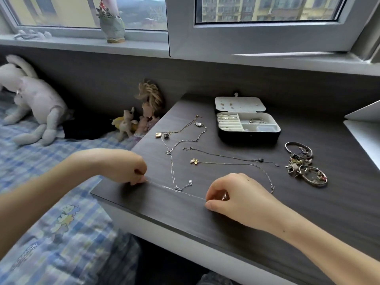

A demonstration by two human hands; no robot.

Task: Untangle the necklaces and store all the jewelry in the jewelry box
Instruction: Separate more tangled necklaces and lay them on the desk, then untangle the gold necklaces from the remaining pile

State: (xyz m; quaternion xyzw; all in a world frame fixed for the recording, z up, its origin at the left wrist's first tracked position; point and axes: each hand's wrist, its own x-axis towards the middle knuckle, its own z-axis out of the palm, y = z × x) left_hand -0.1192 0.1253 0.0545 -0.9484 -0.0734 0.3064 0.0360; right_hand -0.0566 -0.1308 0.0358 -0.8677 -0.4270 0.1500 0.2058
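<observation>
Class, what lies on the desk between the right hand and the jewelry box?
Head view: between right hand and jewelry box lie a gold-pendant necklace and a dark-bead necklace.

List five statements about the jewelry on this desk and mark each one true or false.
1. The left hand and right hand both pinch one silver chain, stretched between them. True.
2. The jewelry box is closed. False: its lid is open.
3. The bracelets sit inside the box. False: they lie heaped on the desk, right of it.
4. Other necklaces lie loose on the desk. True.
5. The box is empty. False: rings show in its left slots.
</observation>
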